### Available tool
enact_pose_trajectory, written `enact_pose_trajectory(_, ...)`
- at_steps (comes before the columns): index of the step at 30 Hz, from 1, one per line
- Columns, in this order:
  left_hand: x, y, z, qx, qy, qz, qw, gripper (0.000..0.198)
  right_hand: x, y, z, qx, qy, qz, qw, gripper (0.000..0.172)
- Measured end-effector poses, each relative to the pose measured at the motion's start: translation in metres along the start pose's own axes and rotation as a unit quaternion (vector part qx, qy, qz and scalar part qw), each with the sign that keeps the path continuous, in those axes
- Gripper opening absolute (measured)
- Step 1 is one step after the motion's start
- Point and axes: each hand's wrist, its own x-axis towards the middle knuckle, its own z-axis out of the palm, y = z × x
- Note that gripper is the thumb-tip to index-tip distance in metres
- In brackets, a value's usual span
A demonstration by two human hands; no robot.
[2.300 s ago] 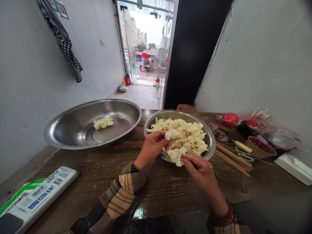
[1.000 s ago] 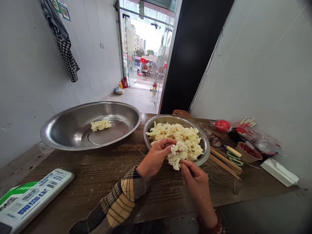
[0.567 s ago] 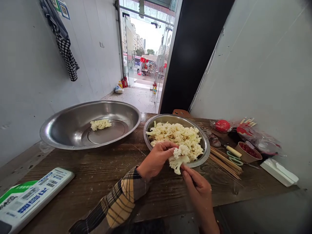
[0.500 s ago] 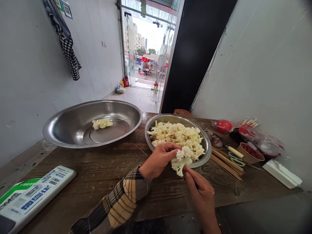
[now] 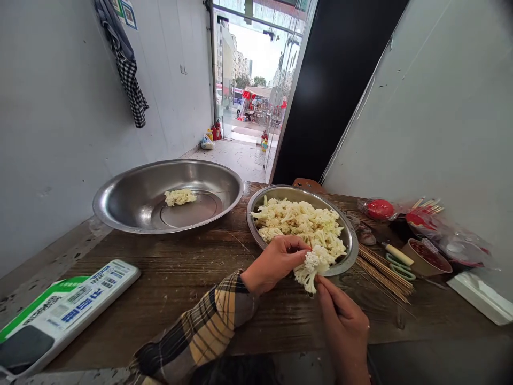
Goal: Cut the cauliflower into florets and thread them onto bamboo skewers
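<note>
My left hand (image 5: 276, 264), in a plaid sleeve, is closed on a white cauliflower floret (image 5: 316, 261) at the near rim of a metal bowl (image 5: 352, 251). The thumb and fingers of my right hand (image 5: 342, 315) pinch at the lower right of the same floret, by its stem. Whether a thin stick is also between these fingers I cannot make out. Loose cauliflower pieces (image 5: 300, 219) fill the bowl. To the left, a wide steel basin (image 5: 132, 214) contains a small row of cauliflower (image 5: 180, 197), with a thin stick reaching out to its right.
Thin wooden skewers (image 5: 385, 272) lie right of the bowl, near green-handled scissors (image 5: 401, 266), a yellowish handle (image 5: 398, 254) and a paper bowl (image 5: 428, 256) of red contents. A white box (image 5: 479, 297) sits at the right edge. A labelled scale-like device (image 5: 88, 299) lies at left.
The view has swung slightly left, so everything sits further right in the picture. Both hands stay on the floret, with little change in their grip.
</note>
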Motion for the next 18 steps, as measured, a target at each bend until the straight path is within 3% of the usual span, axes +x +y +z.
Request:
enact_pose_trajectory(9,0.000,-0.009,0.004,-0.004,-0.014,0.009,1.000,0.019,0.005,0.005,0.004,0.027,0.026,0.039,0.999,0.025)
enact_pose_trajectory(14,0.000,0.002,0.000,0.025,-0.012,0.028,0.999,0.020,0.010,0.003,0.001,0.069,0.021,0.080,0.994,0.025)
enact_pose_trajectory(16,0.003,0.008,-0.011,0.025,0.021,0.054,0.998,0.022,0.012,0.004,-0.001,0.117,0.057,0.121,0.984,0.030)
enact_pose_trajectory(18,0.009,0.012,-0.029,0.048,0.099,0.095,0.989,0.023,0.014,0.006,-0.003,0.195,0.082,0.160,0.964,0.036)
